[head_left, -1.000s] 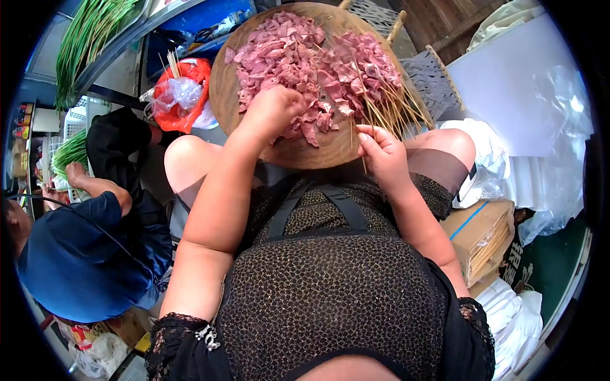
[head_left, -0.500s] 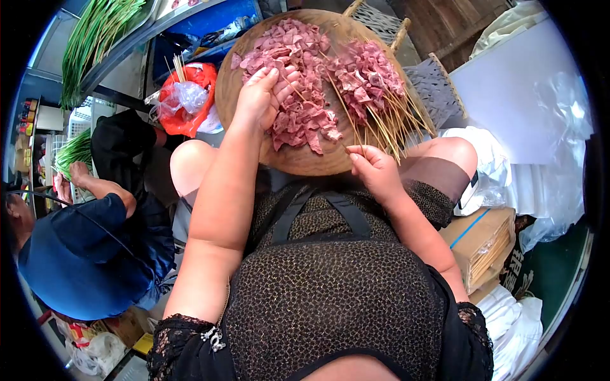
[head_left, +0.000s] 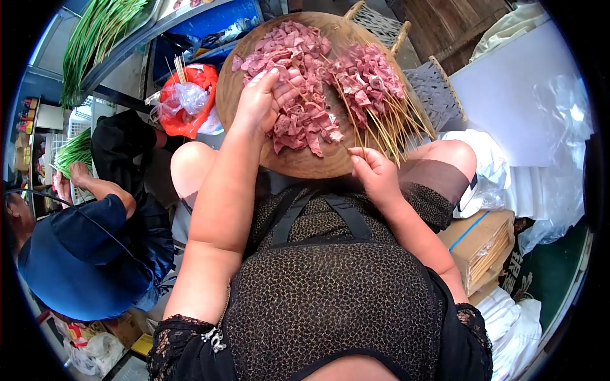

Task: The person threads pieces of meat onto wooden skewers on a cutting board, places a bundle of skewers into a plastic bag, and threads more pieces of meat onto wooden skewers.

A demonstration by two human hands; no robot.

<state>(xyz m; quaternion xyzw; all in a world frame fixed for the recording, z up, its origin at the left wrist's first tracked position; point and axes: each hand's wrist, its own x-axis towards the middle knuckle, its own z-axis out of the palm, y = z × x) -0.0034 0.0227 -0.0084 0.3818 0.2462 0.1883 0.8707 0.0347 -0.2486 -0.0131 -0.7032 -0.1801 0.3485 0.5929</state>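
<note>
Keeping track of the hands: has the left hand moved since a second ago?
Yes: against the round wooden board, the left hand has shifted toward the far edge and slightly left, palm now showing.

Place: a food stall or small food shop, its prep corner
Table (head_left: 305, 167): heaped meat (head_left: 286, 54), thin sticks (head_left: 386, 130)
Top left: long greens (head_left: 98, 41)
Left edge: small packed goods (head_left: 27, 116)
Second person (head_left: 89, 260): busy with another green bunch (head_left: 75, 151)
Right: stacked cardboard (head_left: 478, 238)
</note>
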